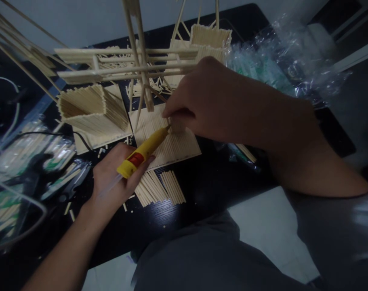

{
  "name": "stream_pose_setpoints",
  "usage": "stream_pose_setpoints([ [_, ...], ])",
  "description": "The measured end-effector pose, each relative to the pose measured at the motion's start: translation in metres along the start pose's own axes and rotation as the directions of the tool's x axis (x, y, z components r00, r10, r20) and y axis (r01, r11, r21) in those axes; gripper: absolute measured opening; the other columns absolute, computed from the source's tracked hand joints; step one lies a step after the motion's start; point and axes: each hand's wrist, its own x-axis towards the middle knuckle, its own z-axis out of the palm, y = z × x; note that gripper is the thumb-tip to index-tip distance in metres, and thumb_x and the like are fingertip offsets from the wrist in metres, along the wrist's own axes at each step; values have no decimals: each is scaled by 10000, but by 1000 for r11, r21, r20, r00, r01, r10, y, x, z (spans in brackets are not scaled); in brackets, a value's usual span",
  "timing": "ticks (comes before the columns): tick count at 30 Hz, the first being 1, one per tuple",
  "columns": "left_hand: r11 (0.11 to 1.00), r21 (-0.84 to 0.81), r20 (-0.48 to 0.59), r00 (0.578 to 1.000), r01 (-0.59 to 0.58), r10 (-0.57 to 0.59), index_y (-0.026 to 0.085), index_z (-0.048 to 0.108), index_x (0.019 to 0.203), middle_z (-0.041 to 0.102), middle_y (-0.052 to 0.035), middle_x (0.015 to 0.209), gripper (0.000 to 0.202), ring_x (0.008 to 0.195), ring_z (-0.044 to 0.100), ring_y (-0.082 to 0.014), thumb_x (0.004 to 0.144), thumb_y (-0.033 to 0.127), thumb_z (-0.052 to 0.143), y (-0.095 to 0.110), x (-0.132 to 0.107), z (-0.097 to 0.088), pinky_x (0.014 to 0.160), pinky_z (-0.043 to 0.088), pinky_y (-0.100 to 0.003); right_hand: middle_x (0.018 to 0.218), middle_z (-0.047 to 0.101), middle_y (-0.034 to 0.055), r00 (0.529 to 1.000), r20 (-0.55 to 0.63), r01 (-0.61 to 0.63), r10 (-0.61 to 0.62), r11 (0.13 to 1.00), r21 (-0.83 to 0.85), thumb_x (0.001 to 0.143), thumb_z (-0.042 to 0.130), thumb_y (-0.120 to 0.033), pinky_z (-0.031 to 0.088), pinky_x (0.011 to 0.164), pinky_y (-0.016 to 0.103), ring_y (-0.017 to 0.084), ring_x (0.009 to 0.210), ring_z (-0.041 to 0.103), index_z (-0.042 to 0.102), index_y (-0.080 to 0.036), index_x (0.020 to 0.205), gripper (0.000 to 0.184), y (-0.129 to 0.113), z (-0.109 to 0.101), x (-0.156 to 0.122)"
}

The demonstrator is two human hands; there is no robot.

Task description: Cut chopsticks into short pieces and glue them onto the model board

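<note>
My left hand (112, 171) is closed around a yellow glue gun (146, 151) with a red label, a clear glue stick poking from its back end. The gun's nozzle points up and right, close to the fingertips of my right hand (196, 97). My right hand is pinched at the lower end of a thin wooden stick (159, 95), which slants down from a post (146, 91) of a stick frame. That frame's long horizontal bars (117, 72) reach behind my right hand. Below lies a flat panel of wooden sticks (174, 145); the fingertips' exact grip is partly hidden.
An open-topped stick box (93, 109) stands on the left, another stick box (211, 40) at the back. Loose sticks (159, 188) lie in front of the panel. Clear plastic packaging (271, 64) is at right; bagged sticks (53, 157) and a white cable (35, 206) at left.
</note>
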Motion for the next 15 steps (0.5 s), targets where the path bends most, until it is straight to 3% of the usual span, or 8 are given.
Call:
stream_pose_setpoints([
  [5,1000,-12,3,1000,-3,3,278,528,860,536,20,732,303,622,598,-178,1096,377,690,1,2,-1,546,424,-357,794,800,-7,998,-59,-14,17,999,45,1097,540,-269,536,1013,392,236,937,745,887,-259,1028,354,9,7,-2],
  [10,999,-42,29,999,-35,36,270,506,866,542,17,750,306,647,610,-180,1088,359,696,-4,3,0,580,452,-345,873,832,-9,998,30,51,-48,995,-87,1131,513,-202,524,1021,423,215,824,721,875,-247,1171,367,10,5,-3],
  [15,998,-55,71,997,-26,30,259,512,867,560,13,765,294,665,608,-176,1052,323,732,-8,2,3,601,465,-323,978,866,17,997,-30,75,-76,996,-39,1135,500,-229,520,1001,418,239,887,758,868,-247,1237,382,14,8,-5],
])
